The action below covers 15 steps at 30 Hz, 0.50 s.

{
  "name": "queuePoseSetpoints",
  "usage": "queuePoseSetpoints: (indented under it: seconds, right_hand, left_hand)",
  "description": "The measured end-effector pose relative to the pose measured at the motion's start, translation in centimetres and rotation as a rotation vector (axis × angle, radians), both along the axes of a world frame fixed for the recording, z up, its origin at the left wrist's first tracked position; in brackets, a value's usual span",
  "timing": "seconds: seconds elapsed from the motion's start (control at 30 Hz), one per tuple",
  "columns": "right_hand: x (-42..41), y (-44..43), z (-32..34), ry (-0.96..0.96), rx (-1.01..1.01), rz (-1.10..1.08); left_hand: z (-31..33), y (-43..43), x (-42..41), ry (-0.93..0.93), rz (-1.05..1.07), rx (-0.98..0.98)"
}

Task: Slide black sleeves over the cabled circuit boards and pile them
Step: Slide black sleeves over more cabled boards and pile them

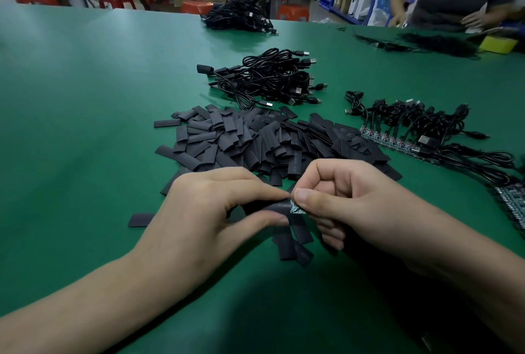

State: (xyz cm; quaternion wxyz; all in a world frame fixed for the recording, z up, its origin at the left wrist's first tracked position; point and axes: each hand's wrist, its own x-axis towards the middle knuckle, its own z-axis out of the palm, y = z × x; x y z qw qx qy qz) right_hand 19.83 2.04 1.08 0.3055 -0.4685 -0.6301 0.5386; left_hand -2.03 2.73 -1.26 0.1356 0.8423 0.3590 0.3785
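Across the green table (pixel 85 98) spreads a heap of black sleeves (pixel 255 137), with a pile of sleeved cables (pixel 270 78) behind it and a row of bare cabled circuit boards (pixel 397 137) to its right. Nearer the camera, the left hand (pixel 204 211) pinches a single sleeve (pixel 272 207) between thumb and forefinger. The right hand (pixel 355 200), fingers curled, pinches a small circuit board (pixel 295 208) whose corner shows at that sleeve's mouth.
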Motion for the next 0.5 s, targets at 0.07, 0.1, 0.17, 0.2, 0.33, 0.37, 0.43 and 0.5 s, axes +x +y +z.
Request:
queuePoseSetpoints:
  seconds: [0.07, 0.1, 0.17, 0.2, 0.33, 0.37, 0.43, 0.5]
  right_hand:
    - [-0.2, -0.3, -0.1, -0.023, 0.021, 0.013]
    - [-0.3, -0.3, -0.1, -0.034, 0.03, 0.012]
    - [-0.4, -0.4, 0.1, -0.053, 0.056, 0.003]
    - [-0.4, -0.4, 0.3, -0.066, 0.089, -0.001]
    - [0.2, -0.3, 1.2, -0.24, 0.417, -0.04]
    - [0.3, -0.4, 1.3, -0.272, 0.478, -0.046]
    - [0.3, -0.6, 1.4, -0.317, 0.577, -0.042]
    - [0.1, -0.7, 1.3, -0.367, 0.662, -0.043]
  left_hand:
    - [0.0, -0.2, 0.2, -0.006, -0.022, -0.015]
    - [0.0, -0.3, 0.3, -0.011, -0.027, -0.022]
    - [0.0, -0.2, 0.3, -0.035, -0.007, -0.034]
    - [0.0, -0.1, 0.2, -0.058, 0.019, -0.043]
    - [-0.1, 0.3, -0.1, -0.189, 0.09, -0.116]
    - [0.0, 0.4, -0.1, -0.21, 0.091, -0.122]
    - [0.0, 0.4, 0.0, -0.233, 0.084, -0.13]
    - [0.0, 0.4, 0.0, -0.238, 0.074, -0.133]
